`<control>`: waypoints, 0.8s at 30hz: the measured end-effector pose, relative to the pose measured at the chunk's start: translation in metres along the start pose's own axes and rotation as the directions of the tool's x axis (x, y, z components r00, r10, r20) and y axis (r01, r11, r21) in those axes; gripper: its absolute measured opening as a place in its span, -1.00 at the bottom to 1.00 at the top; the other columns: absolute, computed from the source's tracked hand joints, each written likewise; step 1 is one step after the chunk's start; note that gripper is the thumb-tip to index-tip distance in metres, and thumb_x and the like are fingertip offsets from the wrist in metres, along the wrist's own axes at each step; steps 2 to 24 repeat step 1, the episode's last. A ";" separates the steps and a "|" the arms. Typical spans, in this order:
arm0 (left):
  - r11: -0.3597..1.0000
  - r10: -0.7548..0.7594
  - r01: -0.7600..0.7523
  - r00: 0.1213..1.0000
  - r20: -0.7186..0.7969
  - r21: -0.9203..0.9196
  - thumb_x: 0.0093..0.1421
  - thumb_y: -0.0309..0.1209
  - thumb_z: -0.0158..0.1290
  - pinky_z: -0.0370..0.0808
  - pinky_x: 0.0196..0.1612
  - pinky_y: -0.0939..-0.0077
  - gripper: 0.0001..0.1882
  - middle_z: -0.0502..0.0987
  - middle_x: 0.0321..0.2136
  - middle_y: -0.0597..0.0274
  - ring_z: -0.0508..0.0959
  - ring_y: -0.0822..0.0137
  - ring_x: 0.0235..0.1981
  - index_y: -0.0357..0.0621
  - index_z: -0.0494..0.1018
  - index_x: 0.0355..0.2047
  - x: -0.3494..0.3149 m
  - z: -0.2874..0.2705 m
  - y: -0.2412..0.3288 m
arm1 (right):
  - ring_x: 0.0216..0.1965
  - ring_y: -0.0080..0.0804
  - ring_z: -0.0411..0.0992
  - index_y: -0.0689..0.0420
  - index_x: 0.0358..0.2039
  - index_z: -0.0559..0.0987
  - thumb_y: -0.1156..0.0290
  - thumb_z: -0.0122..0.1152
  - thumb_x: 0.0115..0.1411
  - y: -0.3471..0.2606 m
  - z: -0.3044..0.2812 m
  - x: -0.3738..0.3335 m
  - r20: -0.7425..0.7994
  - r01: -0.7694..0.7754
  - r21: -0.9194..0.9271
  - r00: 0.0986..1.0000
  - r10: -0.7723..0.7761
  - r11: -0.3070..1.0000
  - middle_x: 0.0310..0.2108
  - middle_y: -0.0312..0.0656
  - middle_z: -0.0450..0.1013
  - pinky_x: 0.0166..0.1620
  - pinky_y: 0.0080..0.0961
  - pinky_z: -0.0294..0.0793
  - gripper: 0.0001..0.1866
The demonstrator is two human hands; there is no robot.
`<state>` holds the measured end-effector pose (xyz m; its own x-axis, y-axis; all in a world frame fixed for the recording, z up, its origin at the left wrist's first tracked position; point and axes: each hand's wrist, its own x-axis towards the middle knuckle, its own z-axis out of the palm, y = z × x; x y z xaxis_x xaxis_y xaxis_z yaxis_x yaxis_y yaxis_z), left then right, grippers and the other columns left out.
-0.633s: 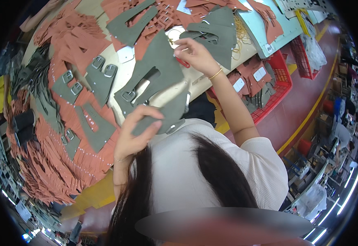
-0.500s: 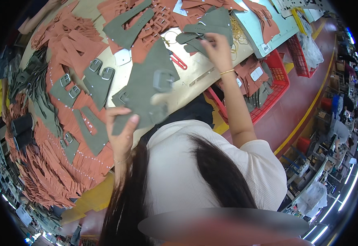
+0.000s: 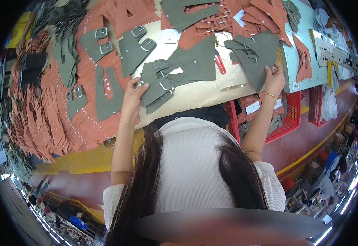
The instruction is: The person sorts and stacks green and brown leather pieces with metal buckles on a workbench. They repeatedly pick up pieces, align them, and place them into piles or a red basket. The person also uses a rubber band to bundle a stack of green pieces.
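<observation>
My left hand (image 3: 134, 95) pinches the left edge of an olive-green panel with metal buckles (image 3: 153, 82). This panel lies over the straps of a wider olive-green strap panel (image 3: 199, 59) on the table. At the right, my right hand (image 3: 274, 82) has its thumb and fingers closed at the lower right edge of another olive-green strap panel (image 3: 254, 57), whose straps point left. Between the two wide panels lies a small red-handled tool (image 3: 220, 63).
Orange panels (image 3: 60, 119) cover the table's left side, with green buckle panels (image 3: 95, 43) on top. More orange pieces (image 3: 265, 16) lie at the back. Red crates (image 3: 291, 110) stand below the right table edge, beside a pale green board (image 3: 306, 78).
My left hand has brought the buckle panel down over the other panel's straps. My right hand has gone from the right panel's strap ends to its right edge. The view has shifted.
</observation>
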<state>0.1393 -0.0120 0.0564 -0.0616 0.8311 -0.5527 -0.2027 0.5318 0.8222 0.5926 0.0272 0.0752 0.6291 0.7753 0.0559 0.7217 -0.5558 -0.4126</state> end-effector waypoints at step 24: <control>1.000 0.008 -0.008 1.000 -0.008 -0.008 0.17 -0.44 0.11 0.38 0.00 0.50 -0.55 0.38 -0.07 0.17 0.43 0.40 -0.08 -0.17 0.22 0.03 -0.001 -0.003 -0.001 | -0.37 -0.28 0.51 0.15 -0.02 0.50 0.33 0.37 -0.03 -0.002 0.001 0.003 0.014 -0.017 -0.019 1.000 0.018 1.000 -0.39 -0.09 0.53 -0.25 -0.33 0.45 -0.48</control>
